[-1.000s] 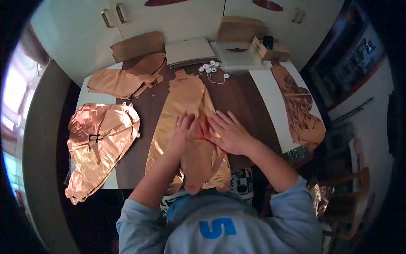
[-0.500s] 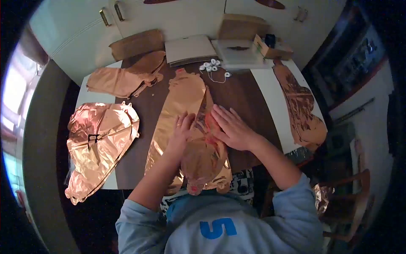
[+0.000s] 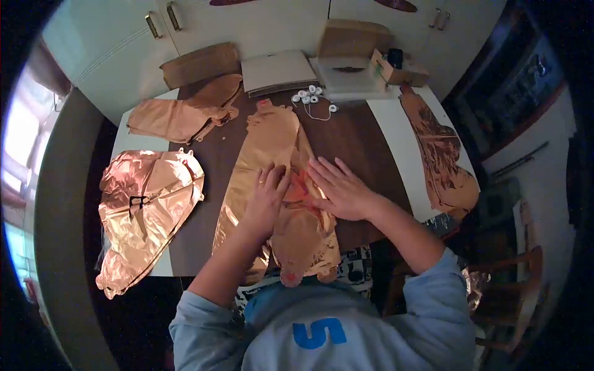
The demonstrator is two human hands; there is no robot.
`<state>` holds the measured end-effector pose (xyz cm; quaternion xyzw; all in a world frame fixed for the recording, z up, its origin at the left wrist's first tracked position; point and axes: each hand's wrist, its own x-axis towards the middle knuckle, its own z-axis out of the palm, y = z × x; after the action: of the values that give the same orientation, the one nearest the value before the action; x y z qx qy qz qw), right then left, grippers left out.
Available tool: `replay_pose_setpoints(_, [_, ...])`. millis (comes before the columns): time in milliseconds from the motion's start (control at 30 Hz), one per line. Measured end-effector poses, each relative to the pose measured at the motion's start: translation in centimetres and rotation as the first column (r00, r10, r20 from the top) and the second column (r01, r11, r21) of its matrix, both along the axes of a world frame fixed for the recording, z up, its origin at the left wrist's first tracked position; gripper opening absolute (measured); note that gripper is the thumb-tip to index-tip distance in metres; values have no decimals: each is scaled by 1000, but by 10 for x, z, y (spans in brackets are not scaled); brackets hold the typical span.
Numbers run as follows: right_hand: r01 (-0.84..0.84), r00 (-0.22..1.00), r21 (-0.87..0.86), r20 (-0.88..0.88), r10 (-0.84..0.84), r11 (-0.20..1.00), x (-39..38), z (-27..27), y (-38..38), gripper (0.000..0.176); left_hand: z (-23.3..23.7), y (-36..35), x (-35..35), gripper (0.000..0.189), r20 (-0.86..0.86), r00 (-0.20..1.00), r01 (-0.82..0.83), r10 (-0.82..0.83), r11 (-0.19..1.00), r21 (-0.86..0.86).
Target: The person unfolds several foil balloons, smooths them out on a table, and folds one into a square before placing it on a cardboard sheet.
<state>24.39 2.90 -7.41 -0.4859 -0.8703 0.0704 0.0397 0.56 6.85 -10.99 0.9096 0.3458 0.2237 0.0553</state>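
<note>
A long copper-coloured foil sheet (image 3: 272, 133) lies on the brown table in front of me. On top of it, nearer my body, is a second foil piece (image 3: 296, 238) with reddish, creased areas between my hands. My left hand (image 3: 267, 198) rests on the foil's left part, with its fingers slightly bent and apart. Flat on the right part of the foil, my right hand (image 3: 343, 188) has its fingers stretched out and spread. Neither hand grips anything that I can see.
Crumpled foil (image 3: 145, 210) lies at the left, with more foil (image 3: 176, 117) behind it and at the right (image 3: 442, 154). White rolls (image 3: 307, 96) with string, a pale flat box (image 3: 278, 71) and a cardboard box (image 3: 402, 71) stand at the back. A wooden chair (image 3: 526, 290) is lower right.
The upper foil piece has shifted slightly right at its near end, and its creased middle has changed shape. My right hand's fingers have spread a little more.
</note>
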Motion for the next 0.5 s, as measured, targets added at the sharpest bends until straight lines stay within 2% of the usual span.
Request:
replay_pose_setpoints(100, [-10, 1000, 29, 4, 10, 1000, 1, -4, 0, 76, 30, -9, -1, 50, 269, 963, 66, -5, 974, -219])
replay_pose_setpoints(200, [-3, 1000, 8, -10, 3, 1000, 1, -3, -3, 74, 57, 9, -9, 37, 275, 955, -30, 112, 957, -289])
replay_pose_setpoints(300, [-16, 1000, 22, -2, 16, 1000, 1, -4, -2, 74, 78, 27, 0, 53, 300, 949, 1, 99, 948, -318])
replay_pose_setpoints(333, [-17, 1000, 20, 4, 17, 1000, 0, -5, -1, 75, 62, 31, 15, 47, 417, 902, 86, 114, 898, -431])
replay_pose_setpoints(400, [-11, 1000, -10, 28, 12, 1000, -2, -2, 0, 75, 48, 31, 40, 43, 191, 971, 160, -141, 983, -88])
replay_pose_setpoints(433, [-4, 999, -36, 46, 5, 999, -4, 5, 0, 75, 43, 34, 46, 42, 40, 972, 229, -233, 970, 83])
replay_pose_setpoints(500, [9, 996, -57, 89, -4, 998, -5, 8, 0, 74, 26, 52, 55, 39, 4, 974, 224, -226, 969, 105])
